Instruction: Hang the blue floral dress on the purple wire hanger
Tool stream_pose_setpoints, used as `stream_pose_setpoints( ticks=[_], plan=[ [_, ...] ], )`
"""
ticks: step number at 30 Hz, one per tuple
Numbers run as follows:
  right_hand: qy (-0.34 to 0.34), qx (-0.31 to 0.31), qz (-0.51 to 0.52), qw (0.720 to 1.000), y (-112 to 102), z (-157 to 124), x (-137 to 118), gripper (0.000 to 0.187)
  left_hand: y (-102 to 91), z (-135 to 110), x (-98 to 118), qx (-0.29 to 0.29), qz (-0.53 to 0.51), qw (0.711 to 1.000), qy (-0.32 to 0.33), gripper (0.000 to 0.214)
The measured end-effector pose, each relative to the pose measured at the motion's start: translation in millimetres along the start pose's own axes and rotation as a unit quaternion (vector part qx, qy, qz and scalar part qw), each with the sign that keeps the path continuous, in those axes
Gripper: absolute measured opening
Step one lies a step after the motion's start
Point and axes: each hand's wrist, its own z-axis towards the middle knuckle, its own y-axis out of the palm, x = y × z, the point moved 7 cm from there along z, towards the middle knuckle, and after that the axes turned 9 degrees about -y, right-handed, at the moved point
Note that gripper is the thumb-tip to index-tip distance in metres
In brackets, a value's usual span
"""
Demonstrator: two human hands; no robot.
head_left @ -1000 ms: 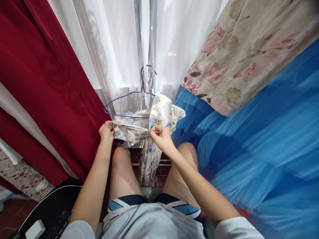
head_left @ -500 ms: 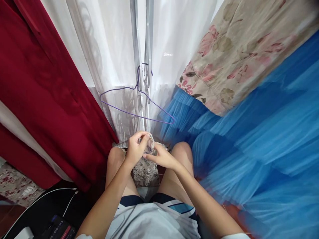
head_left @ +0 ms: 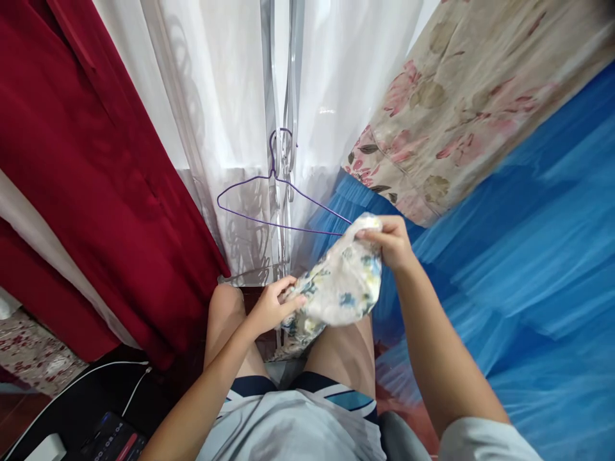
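Left hand (head_left: pixel 275 308): quantity 1. Right hand (head_left: pixel 391 242): quantity 1. Handheld floral cloth (head_left: pixel 342 282): quantity 1. Purple hanger (head_left: pixel 273 173): quantity 1. Beige cloth with pink flowers (head_left: pixel 432 128): quantity 1. Red-flowered cloth (head_left: pixel 38 349): quantity 1, partly covered. Phone (head_left: pixel 111 435): quantity 1. White block (head_left: pixel 48 449): quantity 1. Red drape (head_left: pixel 96 147): two visible lengths. Blue ruffled fabric (head_left: pixel 485 288): piece count indeterminate.

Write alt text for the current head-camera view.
Seen from above, a person's left hand and right hand hold a pale floral cloth, the right at its upper end. Beyond it are a purple hanger and white fabric, flanked by red fabric and ruffled blue fabric.
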Motion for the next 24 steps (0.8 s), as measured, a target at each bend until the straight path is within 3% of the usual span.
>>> stream_pose_setpoints(
  ticks=[3,6,8,11,14,16,19,21,22,24],
  plan=[
    [-0.002,0.013,0.015,1.000,-5.6,56.5,12.8,0.022,-18.5,3.0,26.6,0.071,0.097,0.992,0.038,0.020],
    [0.037,-0.032,0.059,0.997,26.7,94.5,26.4,0.028,-36.9,4.9,48.9,0.113,0.081,0.988,0.069,0.019],
    [0.068,-0.091,0.082,0.990,55.2,102.3,31.1,0.031,-48.7,4.8,48.7,0.116,0.015,0.991,0.063,0.020],
    [0.085,-0.151,0.081,0.981,77.2,97.8,29.3,0.034,-59.5,3.6,24.3,0.026,-0.066,0.997,-0.005,0.024],
    [0.086,-0.151,0.070,0.982,71.3,93.2,22.1,0.036,-81.1,-1.4,-7.9,-0.087,-0.006,0.994,-0.065,0.032],
    [0.094,-0.161,0.063,0.980,65.8,92.4,16.8,0.036,-116.0,1.2,-24.0,-0.097,0.128,0.985,-0.069,0.028],
    [0.111,-0.188,0.056,0.974,64.3,93.2,8.5,0.033,-189.6,22.7,-23.1,-0.011,0.372,0.928,-0.019,0.018],
    [0.123,-0.199,0.058,0.970,66.1,93.7,4.1,0.031,-241.5,43.8,0.2,0.122,0.475,0.871,0.022,0.023],
    [0.127,-0.201,0.060,0.969,66.9,93.9,2.2,0.030,-259.9,55.3,12.8,0.156,0.498,0.853,0.026,0.024],
    [0.137,-0.206,0.070,0.967,68.4,93.6,-0.3,0.027,-281.6,77.2,43.5,0.202,0.488,0.848,0.042,0.023]
  ],
)
